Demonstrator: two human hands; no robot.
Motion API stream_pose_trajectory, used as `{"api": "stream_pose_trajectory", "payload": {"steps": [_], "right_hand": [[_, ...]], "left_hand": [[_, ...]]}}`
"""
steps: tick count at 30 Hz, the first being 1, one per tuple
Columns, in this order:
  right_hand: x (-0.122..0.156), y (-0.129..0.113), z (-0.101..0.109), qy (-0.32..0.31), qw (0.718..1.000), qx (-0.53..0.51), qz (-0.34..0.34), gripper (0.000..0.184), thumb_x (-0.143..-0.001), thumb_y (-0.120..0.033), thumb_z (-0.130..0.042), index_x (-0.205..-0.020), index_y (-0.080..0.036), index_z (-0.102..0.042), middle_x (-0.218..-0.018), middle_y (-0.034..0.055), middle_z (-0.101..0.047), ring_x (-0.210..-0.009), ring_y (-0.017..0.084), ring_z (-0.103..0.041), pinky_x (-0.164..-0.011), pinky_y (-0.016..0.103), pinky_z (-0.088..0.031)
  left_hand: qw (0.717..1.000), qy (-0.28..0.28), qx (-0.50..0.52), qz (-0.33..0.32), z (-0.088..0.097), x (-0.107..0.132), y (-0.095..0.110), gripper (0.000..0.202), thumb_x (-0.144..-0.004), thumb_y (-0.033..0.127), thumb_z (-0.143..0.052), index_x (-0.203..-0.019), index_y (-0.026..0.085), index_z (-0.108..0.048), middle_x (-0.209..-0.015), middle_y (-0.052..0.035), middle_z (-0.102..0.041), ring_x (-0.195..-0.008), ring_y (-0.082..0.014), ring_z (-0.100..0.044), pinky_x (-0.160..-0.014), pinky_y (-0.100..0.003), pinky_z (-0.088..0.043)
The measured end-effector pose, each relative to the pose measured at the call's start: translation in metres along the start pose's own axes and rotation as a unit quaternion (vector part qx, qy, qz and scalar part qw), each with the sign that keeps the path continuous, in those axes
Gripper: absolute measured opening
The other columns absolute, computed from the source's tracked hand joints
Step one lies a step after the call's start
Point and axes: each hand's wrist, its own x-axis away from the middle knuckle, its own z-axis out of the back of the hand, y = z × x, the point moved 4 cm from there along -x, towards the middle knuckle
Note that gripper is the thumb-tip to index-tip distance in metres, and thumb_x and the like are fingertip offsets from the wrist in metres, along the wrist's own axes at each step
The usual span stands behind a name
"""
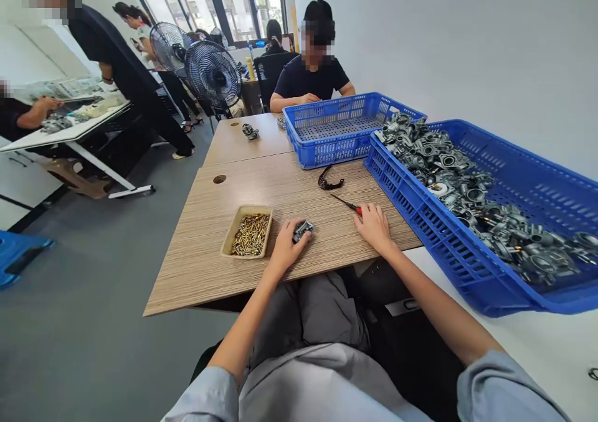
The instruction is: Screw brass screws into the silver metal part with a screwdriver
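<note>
My left hand (286,245) rests on the wooden table (289,185) with its fingers closed around a small grey metal part (303,229). My right hand (372,224) lies on the table to the right, fingers curled over the red handle of a thin screwdriver (348,206) whose shaft points up-left. A tan tray of brass screws (248,231) sits just left of my left hand. A black curved piece (328,182) lies farther back on the table.
A large blue crate (523,179) full of grey metal castings stands at the right. A second blue crate (337,128) sits behind it, in front of a seated person. Two fans (212,73) and other people at a white table are at the left.
</note>
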Motion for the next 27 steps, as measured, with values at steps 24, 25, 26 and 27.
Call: {"api": "stream_pose_trajectory", "payload": {"steps": [24, 25, 26, 27], "right_hand": [[0.026, -0.055, 0.134, -0.124, 0.922, -0.238, 0.280, 0.033, -0.102, -0.024, -0.062, -0.130, -0.026, -0.081, -0.124, 0.0078, -0.084, -0.113, 0.029, -0.080, -0.100, 0.041, -0.062], [0.027, -0.056, 0.132, -0.124, 0.921, -0.234, 0.287, 0.035, -0.102, -0.022, -0.062, -0.130, -0.026, -0.081, -0.122, 0.0079, -0.084, -0.111, 0.029, -0.080, -0.099, 0.040, -0.063], [0.028, -0.057, 0.129, -0.125, 0.919, -0.231, 0.293, 0.037, -0.102, -0.019, -0.061, -0.131, -0.027, -0.082, -0.120, 0.0079, -0.084, -0.109, 0.028, -0.079, -0.098, 0.040, -0.063], [0.028, -0.058, 0.126, -0.127, 0.918, -0.230, 0.298, 0.038, -0.102, -0.018, -0.060, -0.131, -0.027, -0.082, -0.118, 0.0079, -0.083, -0.108, 0.028, -0.079, -0.098, 0.040, -0.063]], "left_hand": [[1.000, 0.002, -0.017, 0.011, 0.001, 0.008, 0.006, 0.039, -0.111, 0.037, -0.065, -0.148, 0.026, -0.065, -0.143, -0.0118, -0.070, -0.136, -0.0292, -0.068, -0.122, -0.046, -0.053], [1.000, 0.003, -0.017, 0.012, 0.000, 0.008, 0.005, 0.039, -0.111, 0.037, -0.065, -0.148, 0.026, -0.065, -0.144, -0.0118, -0.070, -0.137, -0.0292, -0.068, -0.123, -0.047, -0.053], [1.000, 0.003, -0.017, 0.012, 0.000, 0.008, 0.005, 0.039, -0.111, 0.037, -0.065, -0.148, 0.026, -0.065, -0.144, -0.0118, -0.070, -0.137, -0.0293, -0.068, -0.123, -0.047, -0.053], [1.000, 0.003, -0.018, 0.012, 0.000, 0.007, 0.005, 0.038, -0.111, 0.037, -0.065, -0.148, 0.026, -0.065, -0.144, -0.0117, -0.070, -0.137, -0.0293, -0.068, -0.123, -0.047, -0.053]]}}
